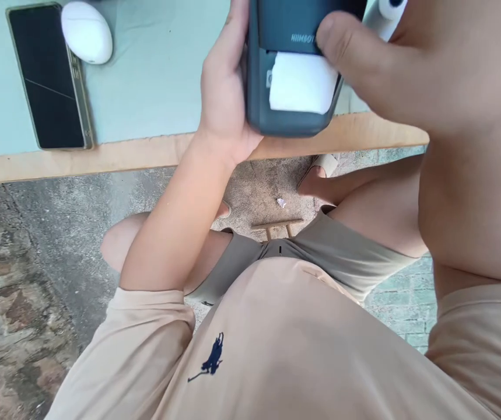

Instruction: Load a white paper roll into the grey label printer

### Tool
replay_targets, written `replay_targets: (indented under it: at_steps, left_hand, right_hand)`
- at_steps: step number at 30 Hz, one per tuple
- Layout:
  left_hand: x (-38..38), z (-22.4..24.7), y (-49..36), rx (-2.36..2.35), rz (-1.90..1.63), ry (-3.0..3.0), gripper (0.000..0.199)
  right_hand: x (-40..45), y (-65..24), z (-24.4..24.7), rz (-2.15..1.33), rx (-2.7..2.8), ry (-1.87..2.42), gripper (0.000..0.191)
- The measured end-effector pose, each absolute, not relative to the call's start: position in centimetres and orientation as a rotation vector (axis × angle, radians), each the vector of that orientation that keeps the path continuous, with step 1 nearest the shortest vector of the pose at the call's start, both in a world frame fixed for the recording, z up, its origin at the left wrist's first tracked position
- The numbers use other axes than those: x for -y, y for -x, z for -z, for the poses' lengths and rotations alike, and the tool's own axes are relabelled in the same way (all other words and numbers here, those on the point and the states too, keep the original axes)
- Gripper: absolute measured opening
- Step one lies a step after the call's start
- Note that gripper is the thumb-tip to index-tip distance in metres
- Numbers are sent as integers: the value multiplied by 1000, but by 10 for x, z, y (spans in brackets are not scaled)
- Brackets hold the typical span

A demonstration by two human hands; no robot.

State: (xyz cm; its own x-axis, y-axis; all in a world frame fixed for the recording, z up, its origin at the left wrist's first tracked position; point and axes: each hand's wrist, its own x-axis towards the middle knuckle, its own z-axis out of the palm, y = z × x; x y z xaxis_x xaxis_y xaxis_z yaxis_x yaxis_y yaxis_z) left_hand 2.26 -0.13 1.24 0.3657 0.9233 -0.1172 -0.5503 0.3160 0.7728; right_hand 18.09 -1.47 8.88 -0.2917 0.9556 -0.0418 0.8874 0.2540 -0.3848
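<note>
A dark blue-grey label printer point(291, 123), marked NIIMBOT, is held over the table's near edge, cut off by the top of the view. A white label point(303, 84) sticks out of the slot below its cover. My left hand point(226, 93) is wrapped around the printer's left side and underside; most of its fingers are hidden. From the right, my right hand point(377, 67) lays its thumb on the printer's cover beside the lettering. Its other fingers are out of sight. A white roll point(384, 20) with a dark core shows just behind the right thumb; whether the hand touches it, I cannot tell.
On the pale blue-green tabletop point(158, 76) with a wooden edge lie a black-screened phone point(46, 81) and a white rounded case point(87, 32) overlapping its corner. My legs are under the table. A small white scrap point(281, 202) lies on the concrete floor near a wooden bar point(277, 224).
</note>
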Motion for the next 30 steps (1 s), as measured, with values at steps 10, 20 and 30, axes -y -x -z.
replay_targets:
  at_steps: [10, 20, 30]
  left_hand:
    - [9, -23, -27, -742, -1083, -735, 57]
    - [5, -24, -31, -576, -1107, -646, 59]
    - [9, -15, -14, -844, -1142, -501, 36]
  right_hand:
    - [-20, -204, -91, -521, 2671, 1242, 46]
    - [-18, -202, -84, -297, 2752, 1324, 49]
    - [-4, -189, -93, -363, 2658, 1356, 51]
